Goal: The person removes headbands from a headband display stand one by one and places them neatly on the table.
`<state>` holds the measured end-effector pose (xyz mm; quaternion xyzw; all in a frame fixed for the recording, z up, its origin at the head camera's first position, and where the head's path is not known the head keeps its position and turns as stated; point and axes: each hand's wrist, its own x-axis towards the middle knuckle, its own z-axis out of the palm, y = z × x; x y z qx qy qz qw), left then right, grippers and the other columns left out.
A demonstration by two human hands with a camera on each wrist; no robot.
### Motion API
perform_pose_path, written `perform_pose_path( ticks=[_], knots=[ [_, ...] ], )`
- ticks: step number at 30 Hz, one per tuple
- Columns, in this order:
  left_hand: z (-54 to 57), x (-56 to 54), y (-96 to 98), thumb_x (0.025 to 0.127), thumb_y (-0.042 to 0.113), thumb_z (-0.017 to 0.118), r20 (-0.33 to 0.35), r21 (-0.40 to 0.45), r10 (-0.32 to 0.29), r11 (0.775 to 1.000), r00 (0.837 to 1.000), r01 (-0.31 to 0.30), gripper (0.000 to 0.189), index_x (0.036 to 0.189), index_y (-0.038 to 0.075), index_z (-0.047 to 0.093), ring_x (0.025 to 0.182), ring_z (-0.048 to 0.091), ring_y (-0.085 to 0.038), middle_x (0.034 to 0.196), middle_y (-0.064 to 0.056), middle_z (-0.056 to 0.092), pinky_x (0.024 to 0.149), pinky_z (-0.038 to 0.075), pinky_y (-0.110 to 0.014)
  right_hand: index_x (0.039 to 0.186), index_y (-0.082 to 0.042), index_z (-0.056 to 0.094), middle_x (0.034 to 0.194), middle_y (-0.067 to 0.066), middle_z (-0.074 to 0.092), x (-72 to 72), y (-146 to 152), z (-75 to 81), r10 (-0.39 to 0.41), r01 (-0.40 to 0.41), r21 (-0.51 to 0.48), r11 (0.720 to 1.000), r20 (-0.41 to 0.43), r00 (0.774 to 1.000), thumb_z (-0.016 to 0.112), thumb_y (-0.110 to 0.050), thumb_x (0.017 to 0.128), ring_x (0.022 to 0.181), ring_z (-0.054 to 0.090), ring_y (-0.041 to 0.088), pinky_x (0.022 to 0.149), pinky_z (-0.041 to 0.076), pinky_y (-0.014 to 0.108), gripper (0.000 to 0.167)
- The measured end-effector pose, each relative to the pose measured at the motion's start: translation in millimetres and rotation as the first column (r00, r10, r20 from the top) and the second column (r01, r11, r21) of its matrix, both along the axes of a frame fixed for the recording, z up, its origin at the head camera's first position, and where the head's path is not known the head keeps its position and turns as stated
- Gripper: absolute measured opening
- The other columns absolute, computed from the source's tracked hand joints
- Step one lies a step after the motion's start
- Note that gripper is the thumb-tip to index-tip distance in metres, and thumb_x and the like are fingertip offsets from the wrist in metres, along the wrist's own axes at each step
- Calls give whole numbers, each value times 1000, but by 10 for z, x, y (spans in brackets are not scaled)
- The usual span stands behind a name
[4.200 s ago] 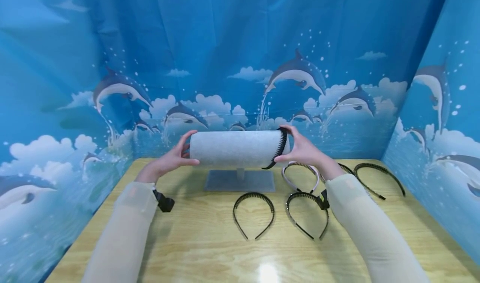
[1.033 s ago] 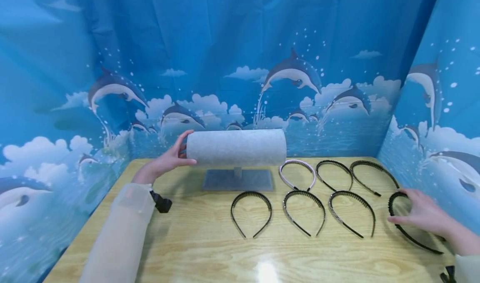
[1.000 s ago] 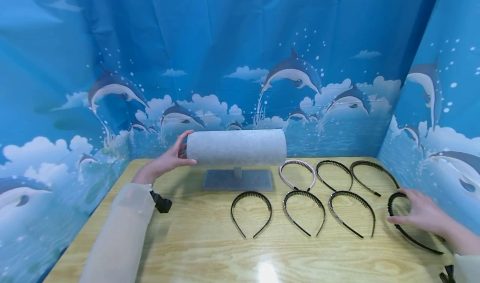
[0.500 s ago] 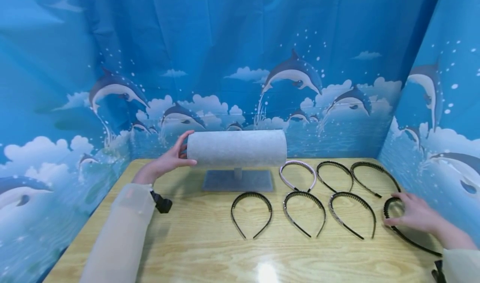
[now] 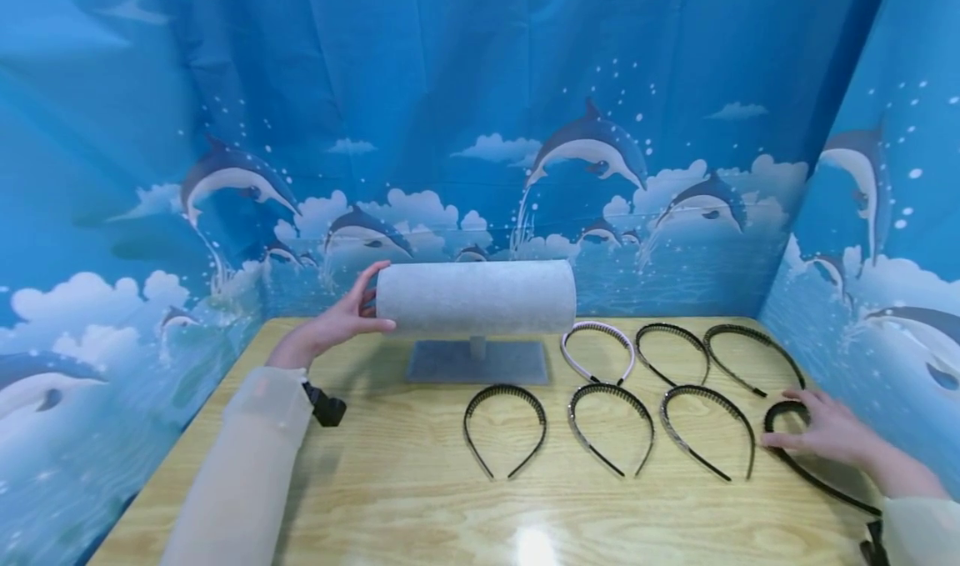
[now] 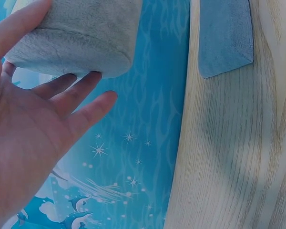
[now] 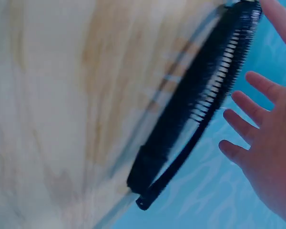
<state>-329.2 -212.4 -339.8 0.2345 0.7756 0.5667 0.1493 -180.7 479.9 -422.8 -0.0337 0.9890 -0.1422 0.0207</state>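
Observation:
My left hand [image 5: 341,320] holds the left end of a grey velvet display roll [image 5: 480,295], thumb in front, fingers at the end and on top. The left wrist view shows its fingertips touching the padded end of the roll [image 6: 93,43]. At the far right, my right hand [image 5: 831,428] has thumb and fingers about the arch of a black toothed headband [image 5: 825,486] lying on the table. In the blurred right wrist view, the thumb reaches the top of the headband [image 7: 174,114]; the other fingers are spread, and their contact with it is unclear.
A flat grey base [image 5: 442,368] supports the roll. Three black headbands lie in the front row, including a plain one [image 5: 504,389]. Behind them are a pink headband [image 5: 597,325] and two dark ones. A dolphin-print curtain [image 5: 465,132] borders the wooden table [image 5: 390,466].
The right hand has taken the black headband off the roll's right end to the table's right side. In the last second both shift slightly left. The left hand stays on the roll.

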Motion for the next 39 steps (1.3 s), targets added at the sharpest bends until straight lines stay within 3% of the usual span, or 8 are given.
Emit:
perform_pose_path(
  ticks=[3,6,9,11,15,20,26,39],
  knots=[
    [8,7,5,93,11,68,5,4,-1,1000,1000,0,96,155,31,-2,139,18,-50,156,-23,7,103,33,-63,135,18,34,126,53,26,60,-19,99,3,-4,-24,1000,-17,1000,72,-42,86,106,33,70,79,33,78,86],
    [8,-2,2,93,10,67,8,-3,11,1000,1000,-11,95,155,33,-1,139,19,-50,157,-22,7,104,32,-63,131,19,41,121,45,39,153,-34,183,10,-12,-74,997,-28,1000,72,-33,88,99,47,59,77,44,68,75],
    [11,-17,2,93,9,66,5,-11,17,1000,1000,-17,95,155,34,-1,139,18,-50,157,-22,6,104,32,-62,124,18,49,113,35,53,268,-21,210,8,-10,-117,993,-12,1000,73,-24,88,87,60,34,72,52,46,60],
    [22,-22,11,93,10,67,4,-17,23,1000,1000,-23,95,155,34,0,139,18,-50,157,-21,6,104,33,-62,119,17,52,107,29,58,356,17,191,17,-18,-139,990,-9,1000,73,-17,87,81,59,16,66,52,34,51],
    [48,-21,24,93,12,67,0,-21,20,1000,1000,-20,95,155,33,-1,139,17,-50,157,-22,6,103,33,-62,107,17,56,95,8,64,496,124,77,102,-109,-212,971,-47,994,72,-1,84,74,53,-6,61,51,24,34],
    [53,-20,19,93,11,66,6,-21,26,999,1000,-26,93,155,33,0,139,19,-50,157,-21,7,103,33,-63,99,15,56,88,-20,59,530,207,-42,223,-225,-308,924,-43,974,70,3,85,77,56,-5,61,51,22,23],
    [32,-22,21,93,11,67,6,-14,27,1000,1000,-26,94,155,32,0,139,20,-49,157,-21,8,103,33,-62,98,5,60,88,-17,59,456,197,-71,346,-334,-377,864,-37,937,68,9,84,78,56,-3,58,50,23,17],
    [9,11,9,92,11,68,17,-7,29,1000,999,-29,94,154,37,3,139,22,-46,157,-18,11,104,34,-61,101,1,61,88,-5,63,233,72,-144,426,-451,-385,805,-153,892,69,12,80,80,60,6,64,51,19,25]
  ],
)
